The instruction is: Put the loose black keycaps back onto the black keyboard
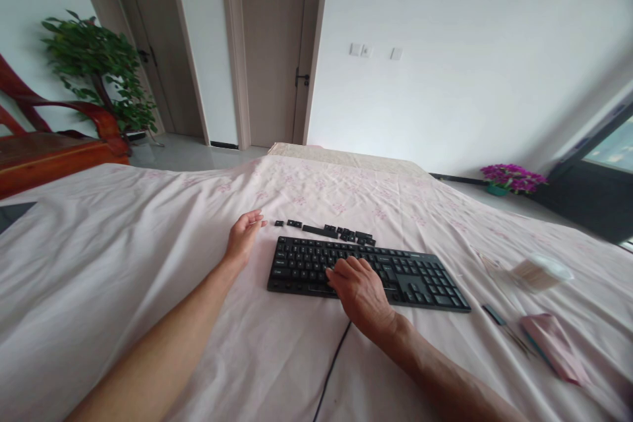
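A black keyboard (301,270) lies on the pale cloth with some keycaps off its bottom row. My right hand (359,290) rests over its middle, fingers curled down onto the lower keys; whatever its fingertips grip is hidden. Left of the keyboard, my left hand (242,235) hovers near the cloth, its fingers drawn toward the thumb around a small, thin, pale thing too small to name. Behind the keyboard lie a loose spacebar (320,232) and several small black keycaps (295,223) in an uneven row.
To the right are a clear tub of cotton swabs (541,273), a dark-handled tool with thin metal tips (494,315) and a folded pink cloth (558,348). The keyboard's cable (332,369) runs toward me. A wooden chair (64,151) stands at far left.
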